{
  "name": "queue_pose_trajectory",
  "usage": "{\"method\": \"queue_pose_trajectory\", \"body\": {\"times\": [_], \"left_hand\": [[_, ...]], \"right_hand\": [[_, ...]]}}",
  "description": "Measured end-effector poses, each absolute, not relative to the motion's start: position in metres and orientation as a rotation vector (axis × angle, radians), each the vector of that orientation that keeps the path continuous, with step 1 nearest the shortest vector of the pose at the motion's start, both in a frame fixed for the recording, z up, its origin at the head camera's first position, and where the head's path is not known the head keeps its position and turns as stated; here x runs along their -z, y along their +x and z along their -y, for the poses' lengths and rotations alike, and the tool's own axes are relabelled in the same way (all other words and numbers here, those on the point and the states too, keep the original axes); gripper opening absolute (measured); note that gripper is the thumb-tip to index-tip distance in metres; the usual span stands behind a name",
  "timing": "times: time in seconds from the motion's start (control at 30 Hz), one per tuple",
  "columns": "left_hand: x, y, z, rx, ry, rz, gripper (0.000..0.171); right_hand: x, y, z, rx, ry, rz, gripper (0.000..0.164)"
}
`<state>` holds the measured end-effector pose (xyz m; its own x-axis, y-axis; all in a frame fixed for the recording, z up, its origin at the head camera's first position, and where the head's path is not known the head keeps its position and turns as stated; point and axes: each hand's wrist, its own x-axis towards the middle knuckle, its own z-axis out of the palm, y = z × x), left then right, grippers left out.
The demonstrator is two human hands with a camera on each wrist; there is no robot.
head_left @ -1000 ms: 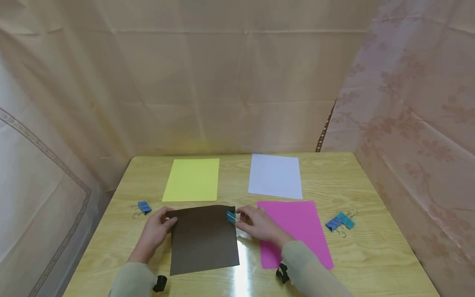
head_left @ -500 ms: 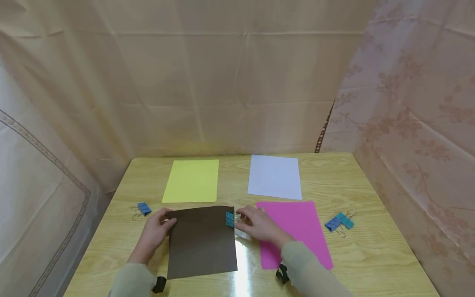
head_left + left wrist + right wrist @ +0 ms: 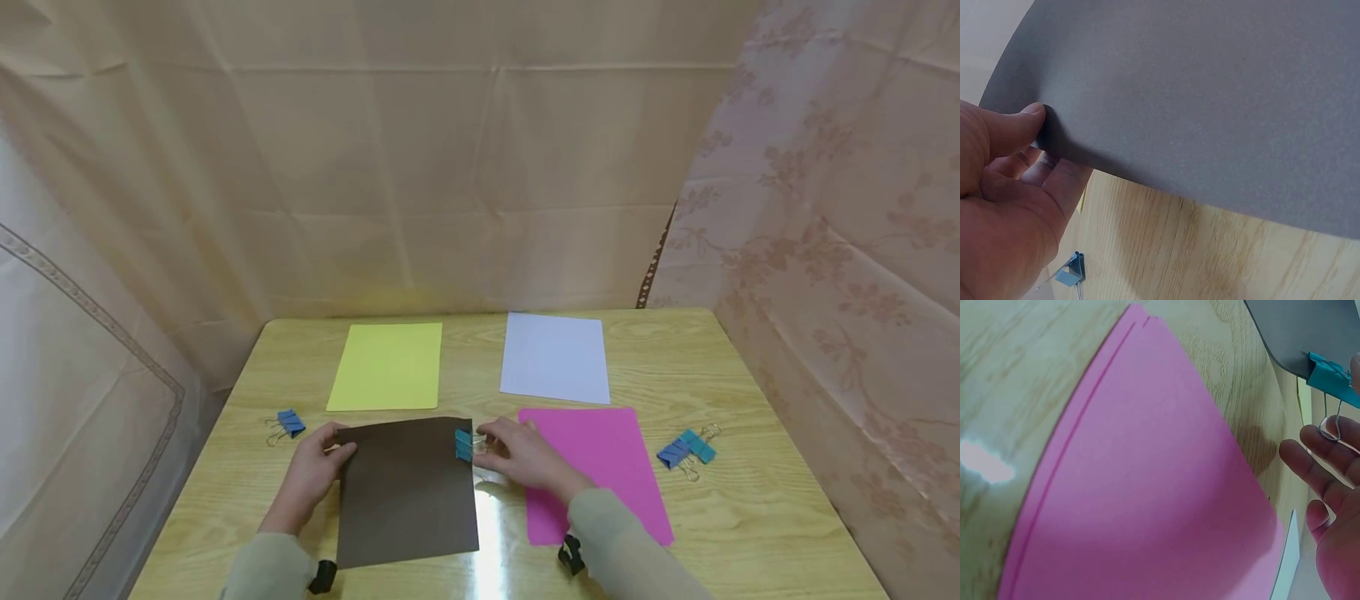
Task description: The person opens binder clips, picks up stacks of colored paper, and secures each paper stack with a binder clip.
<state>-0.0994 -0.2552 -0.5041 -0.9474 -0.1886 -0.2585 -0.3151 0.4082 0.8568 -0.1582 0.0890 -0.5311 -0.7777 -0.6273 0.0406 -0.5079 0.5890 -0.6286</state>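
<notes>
A sheet of black paper [image 3: 408,492] is lifted off the table at its far edge. My left hand [image 3: 316,467] pinches its left edge near the far corner, thumb on top and fingers underneath, as the left wrist view shows. A teal binder clip [image 3: 464,445] sits on the right edge, near the far right corner. My right hand [image 3: 521,450] holds the clip by its wire handles between thumb and fingers. In the right wrist view a wire loop of the clip lies against the fingers [image 3: 1329,450], while the thumb is mostly out of frame.
Pink paper [image 3: 592,467] lies under the right forearm, apparently several sheets. Yellow paper [image 3: 386,367] and white paper [image 3: 557,358] lie at the back. One blue binder clip [image 3: 291,422] is at left; a blue clip [image 3: 674,452] and a teal clip [image 3: 699,447] are at right.
The black paper has turned slightly and its near edge has come toward me. The teal clip on it now faces flatter upward; both hands have stayed nearly in place.
</notes>
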Motion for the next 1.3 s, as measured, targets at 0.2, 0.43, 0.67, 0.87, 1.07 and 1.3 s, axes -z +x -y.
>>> {"method": "queue_pose_trajectory", "body": {"times": [0.2,0.43,0.67,0.87,1.07,1.3], "left_hand": [[0.5052,-0.0983,0.2545,-1.57,-0.454,-2.547,0.015],[0.5069,-0.0982,0.255,-1.571,-0.437,-2.564,0.016],[0.509,-0.0995,0.2565,-1.519,-0.423,-2.604,0.016],[0.5103,-0.1002,0.2575,-1.495,-0.424,-2.621,0.016],[0.5097,-0.1003,0.2576,-1.467,-0.402,-2.651,0.016],[0.5099,-0.1009,0.2572,-1.455,-0.394,-2.659,0.017]], "right_hand": [[0.5322,-0.1581,-0.09,0.95,-0.951,-2.622,0.053],[0.5322,-0.1582,-0.0908,0.958,-0.957,-2.621,0.05],[0.5316,-0.1585,-0.0914,0.96,-0.952,-2.616,0.047],[0.5312,-0.1584,-0.0919,0.955,-0.947,-2.619,0.044],[0.5314,-0.1588,-0.0926,0.947,-0.952,-2.632,0.042],[0.5309,-0.1584,-0.0935,0.955,-0.948,-2.625,0.043]]}}
